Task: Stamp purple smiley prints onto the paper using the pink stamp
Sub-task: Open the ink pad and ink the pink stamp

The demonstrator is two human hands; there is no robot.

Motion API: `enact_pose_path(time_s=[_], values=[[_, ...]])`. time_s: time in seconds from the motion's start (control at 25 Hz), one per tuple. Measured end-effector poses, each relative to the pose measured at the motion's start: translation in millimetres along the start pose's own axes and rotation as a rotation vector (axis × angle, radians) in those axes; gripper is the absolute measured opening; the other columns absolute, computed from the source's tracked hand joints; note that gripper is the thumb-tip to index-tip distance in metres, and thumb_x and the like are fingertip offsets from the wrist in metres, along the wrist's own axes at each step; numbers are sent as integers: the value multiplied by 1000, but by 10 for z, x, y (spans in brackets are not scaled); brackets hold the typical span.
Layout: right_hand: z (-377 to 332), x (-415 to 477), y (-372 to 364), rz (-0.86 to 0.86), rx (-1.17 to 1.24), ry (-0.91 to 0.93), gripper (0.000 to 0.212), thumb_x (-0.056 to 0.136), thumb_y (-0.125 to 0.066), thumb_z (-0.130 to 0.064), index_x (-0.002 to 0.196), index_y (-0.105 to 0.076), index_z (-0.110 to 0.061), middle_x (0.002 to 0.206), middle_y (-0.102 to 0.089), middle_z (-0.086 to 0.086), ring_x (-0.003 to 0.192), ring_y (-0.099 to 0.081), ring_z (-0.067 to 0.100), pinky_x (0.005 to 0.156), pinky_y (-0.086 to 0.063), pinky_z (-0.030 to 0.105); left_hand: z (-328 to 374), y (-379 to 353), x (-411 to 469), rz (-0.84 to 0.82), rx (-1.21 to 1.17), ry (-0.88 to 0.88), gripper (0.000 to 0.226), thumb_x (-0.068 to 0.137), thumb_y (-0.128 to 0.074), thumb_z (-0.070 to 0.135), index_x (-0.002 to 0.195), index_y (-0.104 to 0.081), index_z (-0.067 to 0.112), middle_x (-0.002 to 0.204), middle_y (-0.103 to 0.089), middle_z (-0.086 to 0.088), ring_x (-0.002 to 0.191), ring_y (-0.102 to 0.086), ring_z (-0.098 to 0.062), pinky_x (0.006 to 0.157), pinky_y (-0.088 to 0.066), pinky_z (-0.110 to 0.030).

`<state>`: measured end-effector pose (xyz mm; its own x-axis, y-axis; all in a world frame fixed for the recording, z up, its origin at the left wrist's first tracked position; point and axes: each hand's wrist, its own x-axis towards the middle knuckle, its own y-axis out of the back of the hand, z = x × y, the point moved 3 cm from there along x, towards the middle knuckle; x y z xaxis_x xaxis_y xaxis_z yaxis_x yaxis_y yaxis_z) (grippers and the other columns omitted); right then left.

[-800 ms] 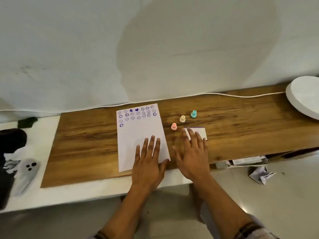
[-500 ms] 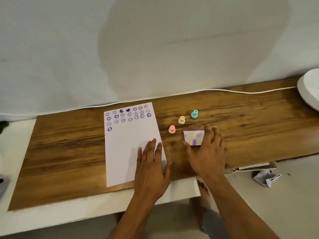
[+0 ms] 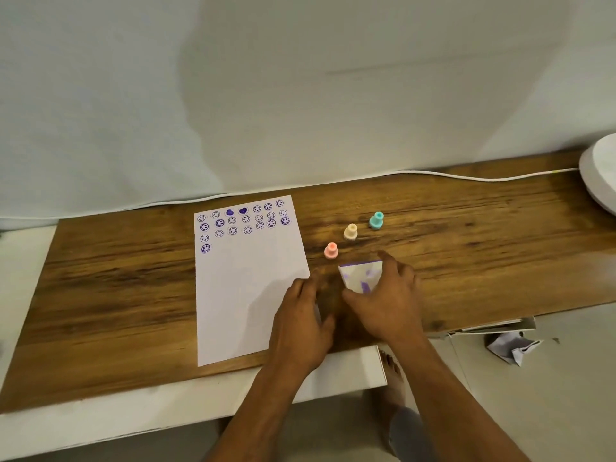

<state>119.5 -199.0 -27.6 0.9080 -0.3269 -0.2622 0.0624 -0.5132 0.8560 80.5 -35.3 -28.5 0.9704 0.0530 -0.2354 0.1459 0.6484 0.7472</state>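
Note:
A white sheet of paper (image 3: 246,288) lies on the wooden board, its top rows filled with purple smiley and heart prints. The pink stamp (image 3: 331,251) stands upright just right of the paper. Right below it sits a small white ink pad (image 3: 358,276) smeared with purple. My right hand (image 3: 388,301) grips that pad, thumb at its near corner and fingers over its right side. My left hand (image 3: 301,323) hovers at the paper's lower right edge, blurred, fingers apart, holding nothing.
A cream stamp (image 3: 350,232) and a teal stamp (image 3: 376,220) stand in a diagonal behind the pink one. A white cable (image 3: 466,176) runs along the wall. A white round object (image 3: 600,175) sits at far right. Crumpled paper (image 3: 510,348) lies on the floor.
My left hand lifted off the paper and shifted right toward the pad. My right hand closed around the ink pad, which now sits tilted.

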Motion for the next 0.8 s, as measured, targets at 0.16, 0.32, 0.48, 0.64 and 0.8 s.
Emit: enact_pose_path(time_s=[0.16,0.32,0.48,0.64,0.8], values=[[-128,-95,39,-68,106,76,99,67,-85,-58,150,-41,-28,148,-46,3,135,-41,27,106,-48,47,54,-37,77,-24,-230,68,69,91,-74,27,152,-41,35,144,-59,7,123,-62,-19,106,-50,-32],[-164,-113,71,-91,123,94,95,69,-88,-54,149,-45,-27,146,-48,3,132,-44,25,103,-52,44,49,-88,159,-46,-337,102,63,91,-75,20,146,-49,37,134,-64,16,111,-64,-9,85,-47,-8],[-143,-88,109,-115,142,103,97,68,-88,-57,149,-47,-26,145,-48,2,130,-47,25,99,-54,41,36,-98,197,-65,-402,102,72,89,-76,15,148,-44,42,124,-59,24,107,-60,-4,62,-40,6],[-162,-82,125,-140,200,109,93,68,-90,-55,146,-51,-24,140,-51,0,127,-49,23,95,-54,37,-9,-87,195,-27,-401,101,64,88,-78,18,142,-49,38,133,-66,15,105,-62,-5,68,-44,1],[-143,-34,192,-75,297,52,90,71,-89,-51,148,-50,-23,144,-49,1,128,-50,24,94,-54,38,-21,-57,198,-34,-417,99,68,86,-81,26,144,-47,38,132,-66,12,104,-68,-13,89,-57,-23]])
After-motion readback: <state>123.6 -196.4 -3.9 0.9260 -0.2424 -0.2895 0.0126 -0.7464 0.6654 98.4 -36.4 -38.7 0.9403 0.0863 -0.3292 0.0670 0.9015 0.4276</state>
